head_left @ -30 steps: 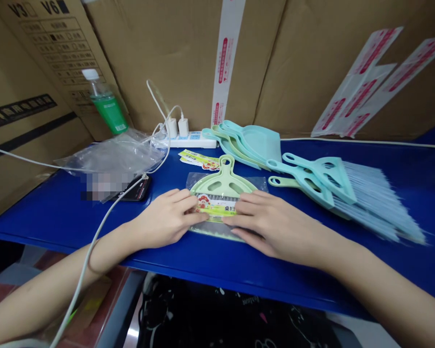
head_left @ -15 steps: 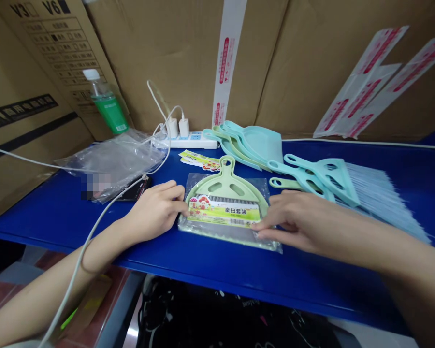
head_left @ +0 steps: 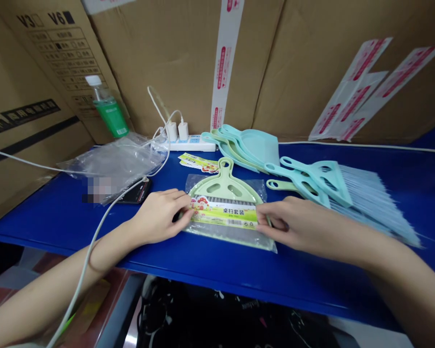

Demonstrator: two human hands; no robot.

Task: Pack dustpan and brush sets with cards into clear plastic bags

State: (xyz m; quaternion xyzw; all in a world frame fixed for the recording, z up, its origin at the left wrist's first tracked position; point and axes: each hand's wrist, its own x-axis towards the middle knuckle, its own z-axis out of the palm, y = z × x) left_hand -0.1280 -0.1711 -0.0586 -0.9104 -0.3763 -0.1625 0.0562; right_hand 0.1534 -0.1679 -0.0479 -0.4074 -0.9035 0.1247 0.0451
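A green dustpan set in a clear bag (head_left: 225, 186) lies flat on the blue table (head_left: 239, 270), with a yellow-green paper label (head_left: 224, 216) across its front. My left hand (head_left: 159, 217) pinches the left end of the label and bag. My right hand (head_left: 293, 224) pinches the right end, fingers curled on the bag's edge. Both hands rest on the table on either side of the package.
Loose teal and green dustpans (head_left: 250, 142) and small brooms (head_left: 333, 186) lie to the right. Spare labels (head_left: 199, 163), a pile of clear bags (head_left: 112, 162), a phone (head_left: 134, 193), a power strip (head_left: 183, 140), a white cable and a green bottle (head_left: 107, 108) sit left. Cardboard boxes stand behind.
My hands slid apart from the middle of the label to its two ends, uncovering it. The package stays in about the same spot.
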